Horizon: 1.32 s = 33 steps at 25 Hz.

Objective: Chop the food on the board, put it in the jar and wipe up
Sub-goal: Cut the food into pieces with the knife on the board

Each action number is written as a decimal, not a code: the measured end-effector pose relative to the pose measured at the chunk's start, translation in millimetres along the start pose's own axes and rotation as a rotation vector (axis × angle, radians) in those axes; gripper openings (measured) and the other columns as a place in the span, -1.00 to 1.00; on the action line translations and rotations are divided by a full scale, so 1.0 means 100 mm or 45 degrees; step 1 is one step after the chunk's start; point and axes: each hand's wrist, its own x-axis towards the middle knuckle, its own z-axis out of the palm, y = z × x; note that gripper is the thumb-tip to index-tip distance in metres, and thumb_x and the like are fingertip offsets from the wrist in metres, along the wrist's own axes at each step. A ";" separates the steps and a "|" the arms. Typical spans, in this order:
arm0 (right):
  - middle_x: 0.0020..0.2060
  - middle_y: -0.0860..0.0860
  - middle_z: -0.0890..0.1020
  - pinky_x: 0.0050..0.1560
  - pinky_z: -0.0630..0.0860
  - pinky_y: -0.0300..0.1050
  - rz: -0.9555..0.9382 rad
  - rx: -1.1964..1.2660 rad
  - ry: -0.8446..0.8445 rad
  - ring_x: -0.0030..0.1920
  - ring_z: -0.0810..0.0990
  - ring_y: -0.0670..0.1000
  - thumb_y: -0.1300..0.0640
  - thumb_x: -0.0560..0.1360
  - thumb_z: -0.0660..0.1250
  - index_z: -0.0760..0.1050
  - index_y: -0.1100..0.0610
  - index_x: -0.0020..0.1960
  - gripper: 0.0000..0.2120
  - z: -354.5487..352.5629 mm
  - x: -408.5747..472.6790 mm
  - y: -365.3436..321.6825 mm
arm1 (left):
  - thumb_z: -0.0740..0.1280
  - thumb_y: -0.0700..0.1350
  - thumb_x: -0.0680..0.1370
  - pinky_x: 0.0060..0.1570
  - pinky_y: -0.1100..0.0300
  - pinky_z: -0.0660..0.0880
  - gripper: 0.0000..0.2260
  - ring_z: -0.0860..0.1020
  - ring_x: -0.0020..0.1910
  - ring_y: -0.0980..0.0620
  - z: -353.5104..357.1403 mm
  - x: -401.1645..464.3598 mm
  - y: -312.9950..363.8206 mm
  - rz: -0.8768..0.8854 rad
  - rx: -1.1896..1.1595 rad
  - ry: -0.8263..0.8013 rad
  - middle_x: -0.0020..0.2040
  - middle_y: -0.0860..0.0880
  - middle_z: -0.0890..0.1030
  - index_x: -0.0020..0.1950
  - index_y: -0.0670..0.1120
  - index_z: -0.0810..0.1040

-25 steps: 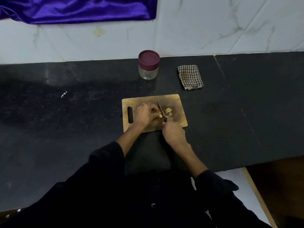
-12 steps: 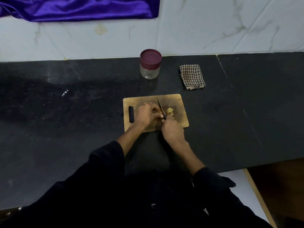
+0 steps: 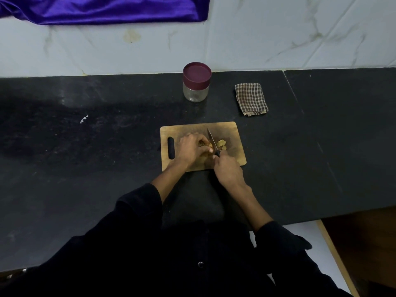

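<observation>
Dark sleeves (image 3: 137,213) fill the near edge, both forearms reaching out over the black counter (image 3: 85,168). Right hand (image 3: 228,170) sits at the near edge of the wooden cutting board (image 3: 235,159), fingers wrapped round the black handle of a knife (image 3: 212,139); blade angles away toward the far-left, tip up off the wood, edge down by the food. Left hand (image 3: 191,147) lies on the board just left of the blade, fingers curled over and pinning a piece of food (image 3: 206,144); most of that piece is hidden under the hand. Pale cut pieces (image 3: 221,143) lie just right of the blade, touching each other, on the board's middle. Slot handle of the board is at its left end.

Farther back, well apart from the board, a clear jar (image 3: 196,93) stands upright with its maroon lid (image 3: 197,75) on; looks empty. Right of it, a folded checked cloth (image 3: 251,99) lies flat on the counter. Pale marbled wall (image 3: 278,35) behind, purple fabric (image 3: 102,9) hanging at far left.
</observation>
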 end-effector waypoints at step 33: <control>0.03 0.13 0.62 -0.03 0.55 0.04 0.046 -0.171 0.007 0.02 0.62 0.14 0.15 0.65 0.13 0.42 0.19 0.18 -0.82 0.00 0.06 -0.14 | 0.49 -0.09 0.40 0.21 0.12 0.43 -0.86 0.56 0.02 0.13 -0.02 0.01 0.05 -0.038 -0.025 -0.019 -0.04 0.06 0.63 -0.08 0.00 0.62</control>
